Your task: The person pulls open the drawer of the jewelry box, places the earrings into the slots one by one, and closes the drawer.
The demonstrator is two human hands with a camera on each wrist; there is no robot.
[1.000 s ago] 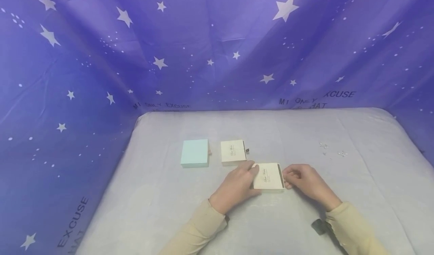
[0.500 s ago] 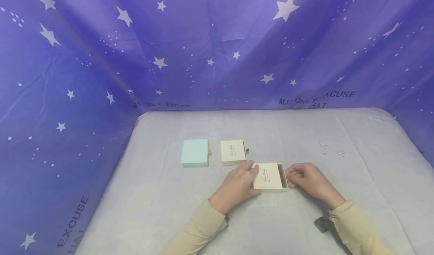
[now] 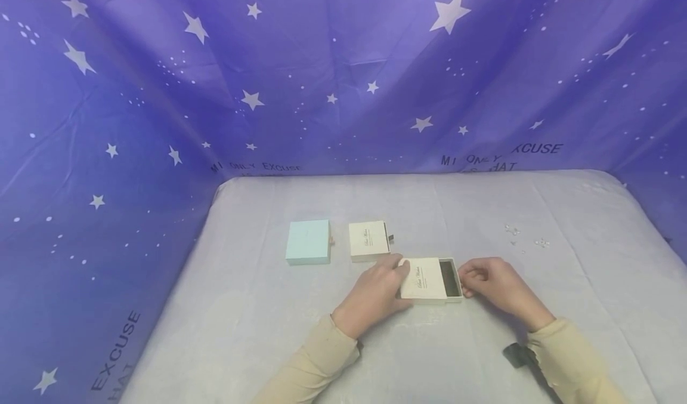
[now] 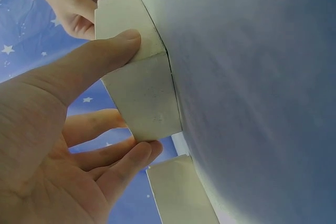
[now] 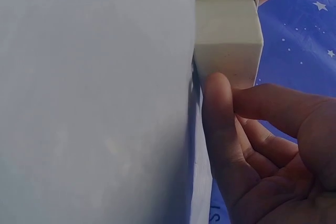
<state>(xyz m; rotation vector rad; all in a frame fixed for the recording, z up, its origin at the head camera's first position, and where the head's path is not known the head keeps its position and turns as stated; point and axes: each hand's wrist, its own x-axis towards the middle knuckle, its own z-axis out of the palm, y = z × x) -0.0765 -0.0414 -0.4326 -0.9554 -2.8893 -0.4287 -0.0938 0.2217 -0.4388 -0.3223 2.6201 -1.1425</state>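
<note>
A cream drawer box (image 3: 426, 281) with printed lettering lies on the cloth-covered table in the head view. My left hand (image 3: 371, 296) grips its sleeve from the left, the thumb (image 4: 113, 51) on the near side and the other fingers on the far side. From the sleeve's right end the drawer (image 3: 452, 278) sticks partly out, its inside dark. At the drawer's front end, my right hand (image 3: 496, 287) pinches with thumb and index finger (image 5: 273, 100). Whatever small tab lies between those fingertips is hidden.
Behind the left hand lies another cream box (image 3: 368, 241) with a dark tab. A light-blue box (image 3: 308, 241) with a pinkish tab is farther left. Several small clear pieces (image 3: 541, 243) lie at the right. A starry purple-blue curtain (image 3: 343, 64) hangs behind the table.
My right hand has moved to the right, and the drawer has slid farther out of the sleeve with it. The left hand has kept the sleeve in place.
</note>
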